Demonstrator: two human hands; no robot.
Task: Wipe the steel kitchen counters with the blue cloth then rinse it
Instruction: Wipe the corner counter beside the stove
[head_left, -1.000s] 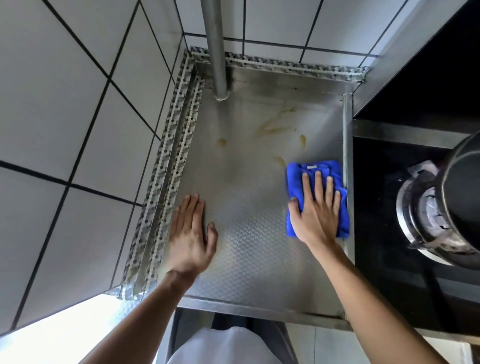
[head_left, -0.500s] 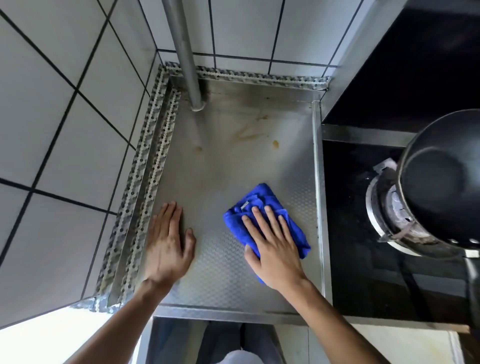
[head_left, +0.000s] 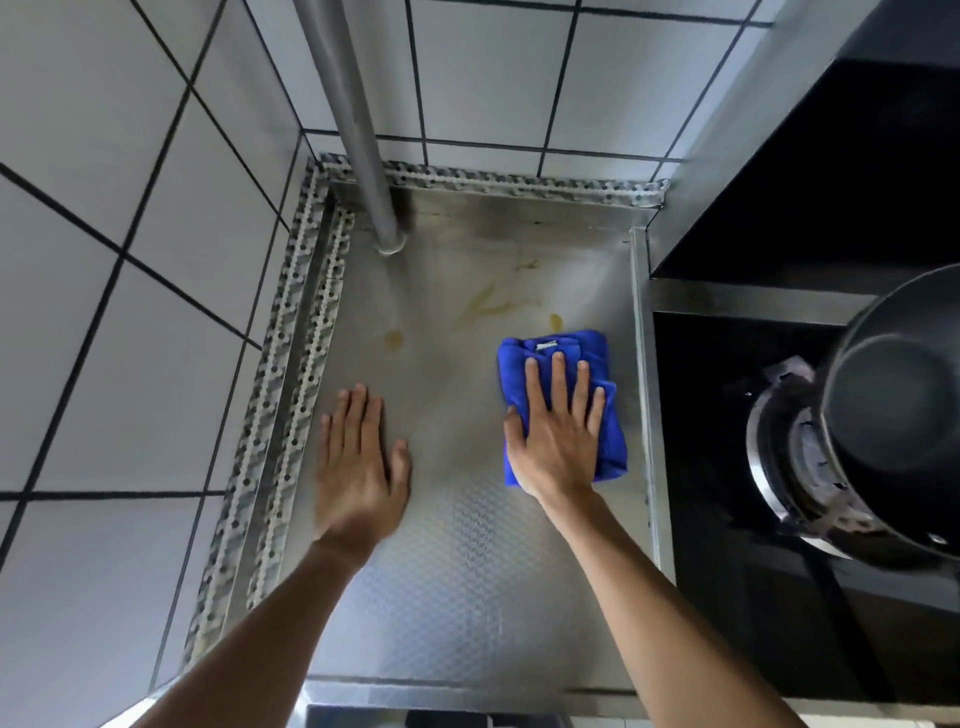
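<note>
- Two hands lie flat on the steel counter (head_left: 467, 597). The right hand (head_left: 558, 441), right of frame centre, presses the folded blue cloth (head_left: 605, 415) down with straight, spread fingers; nothing is pinched or gripped.
- The left hand (head_left: 358, 467), left of centre, rests palm-down on bare steel with fingers extended, holding nothing. It appears to serve as a brace.
- Change: half a second ago the cloth sat nearer the middle of the counter, angled toward the upper left. It now lies squared up beside the raised right edge of the counter, much as it lay one second ago. This indicates a side-to-side wiping stroke in progress.
- The left hand has kept nearly the same place on the counter throughout.
- Task status: wiping is under way and rinsing is not yet begun. Yellowish stains (head_left: 488, 304) remain above the cloth, toward the upper centre; one spot (head_left: 556, 321) lies just beyond the cloth's far edge, another (head_left: 393, 339) sits well to its left.
- Surroundings: a vertical steel pipe (head_left: 358, 145) meets the counter at the upper centre, tiled walls (head_left: 130, 312) close the left and top, and a dark pot (head_left: 898, 415) stands on a burner at the right edge.
</note>
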